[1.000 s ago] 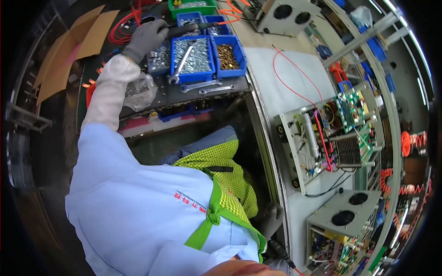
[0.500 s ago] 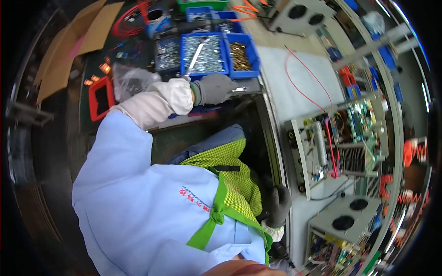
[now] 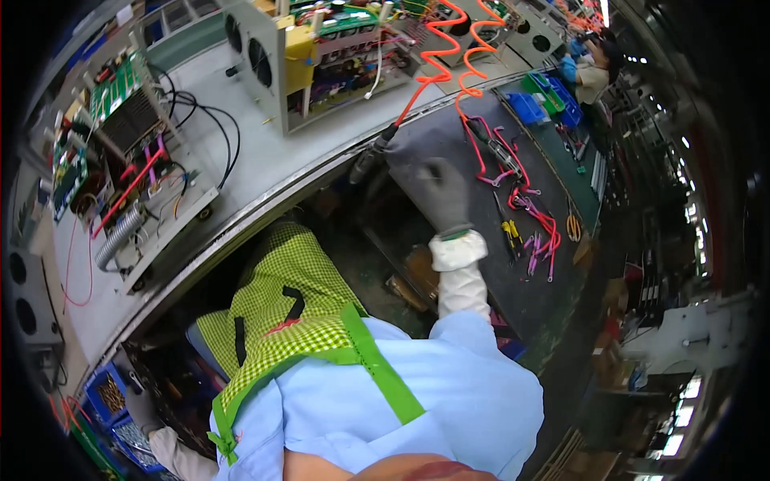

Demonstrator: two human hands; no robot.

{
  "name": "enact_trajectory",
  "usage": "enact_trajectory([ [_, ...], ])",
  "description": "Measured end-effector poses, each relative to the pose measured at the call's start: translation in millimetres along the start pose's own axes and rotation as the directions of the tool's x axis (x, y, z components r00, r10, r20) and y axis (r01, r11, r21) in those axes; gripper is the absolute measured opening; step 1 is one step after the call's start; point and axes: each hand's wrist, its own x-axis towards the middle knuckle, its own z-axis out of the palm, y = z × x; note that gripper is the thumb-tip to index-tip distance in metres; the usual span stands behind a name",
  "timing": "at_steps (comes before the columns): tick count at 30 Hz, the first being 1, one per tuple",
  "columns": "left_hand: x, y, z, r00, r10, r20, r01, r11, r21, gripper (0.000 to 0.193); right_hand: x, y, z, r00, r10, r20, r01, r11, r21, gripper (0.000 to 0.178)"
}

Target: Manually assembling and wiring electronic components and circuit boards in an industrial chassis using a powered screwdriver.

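**Head view: gloved right hand on a pneumatic tool at the bench edge**

Head view looks down over a light blue work coat and a green-and-yellow checked apron [image 3: 281,305] with green straps. The right hand [image 3: 439,192], in a grey glove with a white cuff, reaches far and to the right, toward the edge of the pale grey workbench [image 3: 265,160]. Its fingers are blurred; they seem curled about the dark handle of a pneumatic screwdriver [image 3: 370,156], but how firmly they clasp it cannot be told. The tool lies tilted at the bench edge, its far end joined to a coiled orange air hose [image 3: 449,60] that climbs toward the far side.

The left hand [image 3: 140,409], also in a grey glove, sits low at the near left, just beside blue parts bins [image 3: 108,397] holding small metal pieces. Whether its fingers grip anything cannot be told, since the hand is small and partly hidden.

On the bench stand open electronic assemblies: one at the left with a green circuit board, a heat sink and red and black wires [image 3: 120,160], and a taller unit with fan openings [image 3: 281,56] at the far middle. To the right of the hand, a dark mat [image 3: 553,168] carries pink-handled hand tools [image 3: 529,200] and yellow-handled cutters [image 3: 511,232].
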Motion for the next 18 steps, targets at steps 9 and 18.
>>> enact_trajectory([
  [9, -5.1, -6.5, 6.7, 0.998, 0.059, 0.009, -0.06, 0.988, 0.144, 0.032, 43.5, 183.8, -132.1, 0.859, 0.332, -0.389, -0.496, 0.726, -0.476, 0.036],
  [18, 11.9, 20.8, -35.4, 0.986, 0.08, -0.148, -0.026, 0.941, 0.338, 0.048, 114.6, 232.5, -101.4, 0.812, 0.578, -0.08, -0.367, 0.399, -0.84, 0.052],
])
